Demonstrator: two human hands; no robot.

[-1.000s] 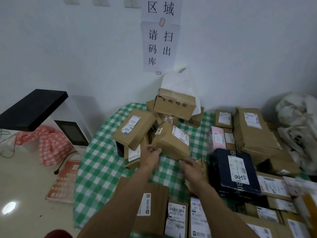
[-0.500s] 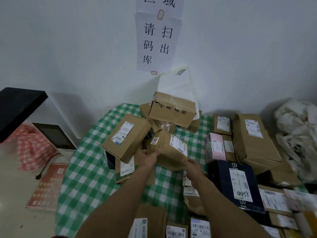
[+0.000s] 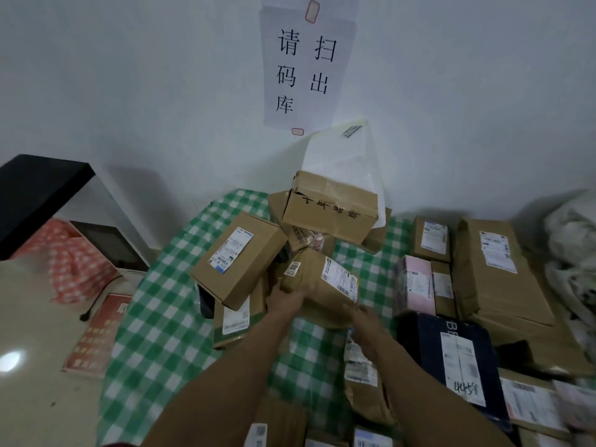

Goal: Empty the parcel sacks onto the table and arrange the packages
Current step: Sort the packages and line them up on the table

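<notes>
At mid-table on the checked cloth (image 3: 161, 333), left hand (image 3: 288, 296) and right hand (image 3: 367, 321) are now gripping the brown parcel (image 3: 325, 282) in the loose pile, both curled round its near edges after merely reaching a moment ago, so it is likely getting pulled out for arranging.

**Background.** A plain pale blue-white painted wall (image 3: 129, 75) fills the upper half, dimly and evenly lit. A white paper notice with black Chinese characters (image 3: 306, 66) is stuck to it above the far edge of the table (image 3: 154, 333), whose rounded top is covered with a green-and-white checked cloth. Off the table's left edge stand a white unit with a flat black overhanging top (image 3: 42, 191) and a dark screen (image 3: 109, 243) beneath it. A red-and-white checked cloth (image 3: 74, 269) is bunched at its base. A black cable (image 3: 93, 304) trails over the glossy beige floor (image 3: 38, 301). A red printed board (image 3: 100, 333) lies flat just beside the table. A bright white glare spot (image 3: 11, 361) shows on the floor at far left.
</notes>
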